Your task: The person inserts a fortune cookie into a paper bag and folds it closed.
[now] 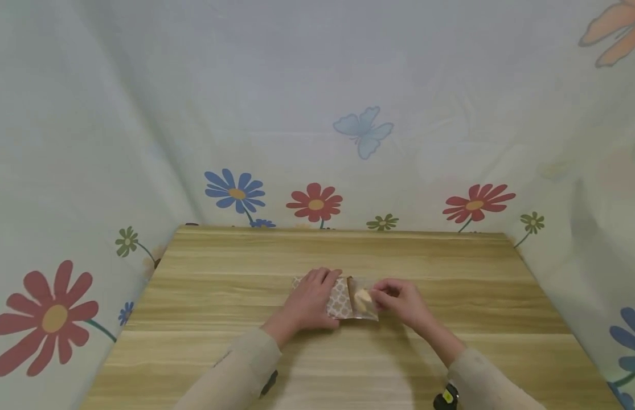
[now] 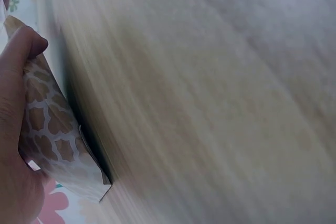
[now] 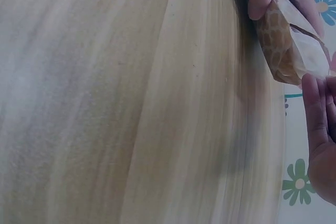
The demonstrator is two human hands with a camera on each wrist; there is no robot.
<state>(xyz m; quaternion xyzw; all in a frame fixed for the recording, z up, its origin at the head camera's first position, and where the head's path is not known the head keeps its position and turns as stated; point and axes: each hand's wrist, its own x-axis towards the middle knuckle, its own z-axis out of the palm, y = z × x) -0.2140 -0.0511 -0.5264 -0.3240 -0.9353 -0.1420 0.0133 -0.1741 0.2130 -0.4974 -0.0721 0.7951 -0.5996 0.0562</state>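
Now, left hand gripping patterned packet, right hand pinching its clear end; wooden table beneath

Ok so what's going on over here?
Someone is handling a patterned packet at a wooden table. The left hand holds its patterned part, while the right hand pinches its see-through end. Something pale yellow shows in that end, though I can't tell what. Nor can I tell whether the packet is open.

Left fingers and right fingers hold a patterned packet.
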